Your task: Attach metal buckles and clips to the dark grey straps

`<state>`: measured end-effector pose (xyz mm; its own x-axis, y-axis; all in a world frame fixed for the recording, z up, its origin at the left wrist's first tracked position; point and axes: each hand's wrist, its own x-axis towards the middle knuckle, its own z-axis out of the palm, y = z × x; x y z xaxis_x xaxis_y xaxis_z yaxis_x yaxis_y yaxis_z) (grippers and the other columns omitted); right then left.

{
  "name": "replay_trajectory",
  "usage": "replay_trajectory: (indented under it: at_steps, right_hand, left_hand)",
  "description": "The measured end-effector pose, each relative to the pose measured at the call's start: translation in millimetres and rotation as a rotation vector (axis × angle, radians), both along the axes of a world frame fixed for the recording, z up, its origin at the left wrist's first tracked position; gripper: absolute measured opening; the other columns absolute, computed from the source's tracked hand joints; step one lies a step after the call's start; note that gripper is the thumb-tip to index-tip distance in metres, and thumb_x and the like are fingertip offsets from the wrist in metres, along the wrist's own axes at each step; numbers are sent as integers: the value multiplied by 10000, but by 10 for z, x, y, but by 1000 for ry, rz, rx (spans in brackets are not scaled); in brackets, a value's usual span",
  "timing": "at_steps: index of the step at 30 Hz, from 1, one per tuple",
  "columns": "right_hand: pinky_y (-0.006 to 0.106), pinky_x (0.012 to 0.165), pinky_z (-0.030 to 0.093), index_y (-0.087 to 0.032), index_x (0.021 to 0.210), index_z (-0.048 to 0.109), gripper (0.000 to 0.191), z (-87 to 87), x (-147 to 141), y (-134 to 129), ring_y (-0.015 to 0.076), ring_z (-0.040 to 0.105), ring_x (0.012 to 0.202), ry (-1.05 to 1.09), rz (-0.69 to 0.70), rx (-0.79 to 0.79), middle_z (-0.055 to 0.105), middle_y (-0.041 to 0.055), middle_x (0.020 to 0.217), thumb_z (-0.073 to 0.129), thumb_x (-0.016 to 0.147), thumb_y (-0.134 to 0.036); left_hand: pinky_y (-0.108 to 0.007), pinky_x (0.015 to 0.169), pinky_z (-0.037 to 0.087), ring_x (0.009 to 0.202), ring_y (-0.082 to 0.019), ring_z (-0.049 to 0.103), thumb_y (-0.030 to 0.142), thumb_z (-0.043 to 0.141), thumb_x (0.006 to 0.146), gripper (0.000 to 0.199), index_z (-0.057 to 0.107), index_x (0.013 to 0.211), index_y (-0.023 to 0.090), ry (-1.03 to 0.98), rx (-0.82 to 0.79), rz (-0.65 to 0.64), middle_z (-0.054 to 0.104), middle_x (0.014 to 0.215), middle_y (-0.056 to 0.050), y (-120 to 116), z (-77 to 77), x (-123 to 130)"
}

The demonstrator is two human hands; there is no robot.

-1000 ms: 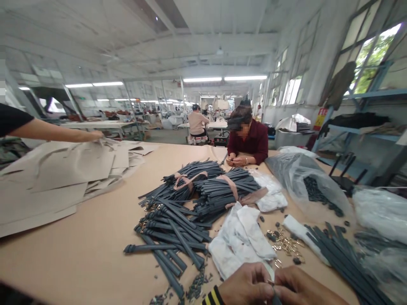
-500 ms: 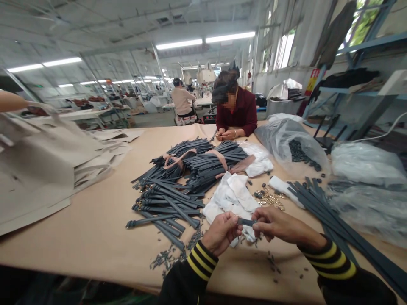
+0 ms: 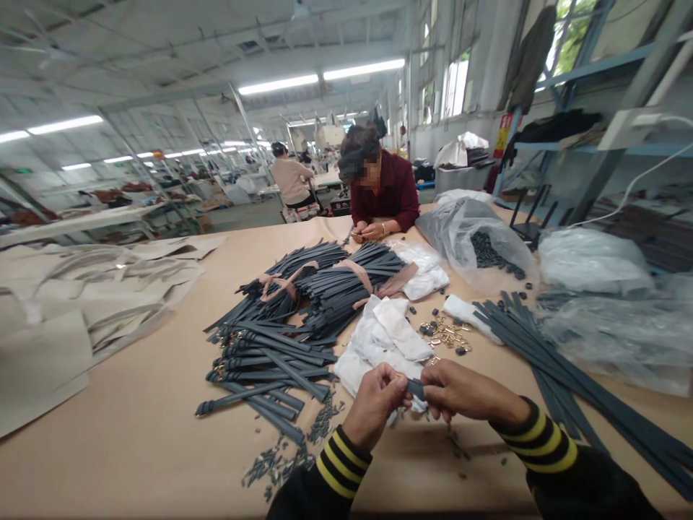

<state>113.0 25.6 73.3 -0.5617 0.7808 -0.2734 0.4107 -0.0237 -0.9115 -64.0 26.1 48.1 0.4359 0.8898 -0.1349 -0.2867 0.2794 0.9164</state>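
Note:
Between my two hands is a short stretch of dark grey strap. My left hand pinches its left end, where a small gold-coloured glint shows at the fingertips. The fingers of my right hand are closed on the strap's other side. Just beyond my hands lies a crumpled white cloth. Left of it is a pile of straps with buckle ends. Gold metal rings lie to the right of the cloth. Small dark offcuts are scattered near my left sleeve.
Tied strap bundles lie mid-table. Long loose straps and plastic bags fill the right side. A clear bag of dark small parts stands behind. Beige panels lie left. A co-worker leans on the far edge.
The view has turned slightly right, so things sit further left. An arm over the beige panels has left the view. My hands stay together on the strap, with the right one now more bent over it.

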Motion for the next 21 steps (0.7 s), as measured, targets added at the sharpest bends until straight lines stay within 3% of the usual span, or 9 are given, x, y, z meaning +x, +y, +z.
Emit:
replay_trajectory:
  at_steps: [4,7,11,15,18,21]
  right_hand:
    - [166,423,391,-120,770,558,252,49,-19,65,66,483,437,30,40,29,569,4,613,358,828,-262]
    - [178,489,383,-124,788,571,172,68,31,132,85,485,538,8,75,168,562,-5,660,457,787,-253]
    - [190,519,356,-124,730,565,224,-31,78,240,94,467,546,-16,17,202,526,-22,600,447,810,-296]
    - [185,491,326,-135,643,536,302,-138,131,288,83,435,485,-55,-101,189,490,-34,522,405,842,-320]
    - [185,509,327,-145,653,534,342,-162,176,238,81,447,494,-99,-103,226,485,-36,526,359,871,-341]
    - [186,521,337,-148,691,546,382,-206,231,148,82,461,499,-142,-112,237,492,-33,531,294,897,-348]
  left_hand:
    - [-234,569,409,555,-88,502,382,595,701,301,418,719,139,55,45,-4,526,617,15,102,-18,64]
    - [-226,550,400,550,-96,498,406,566,717,298,424,701,144,170,145,33,514,602,15,206,-38,80]
    - [-217,557,402,568,-95,499,389,530,749,268,433,689,146,293,230,35,500,619,14,324,-91,113]
    - [-224,550,432,580,-104,535,366,534,749,237,430,794,157,227,100,-123,537,664,8,432,-135,186]
    - [-204,492,418,497,-91,524,379,495,773,259,453,883,148,242,23,-311,560,604,4,504,-167,250]
    - [-171,415,370,415,-76,490,413,456,790,287,473,850,133,242,-13,-471,538,511,11,531,-241,314]
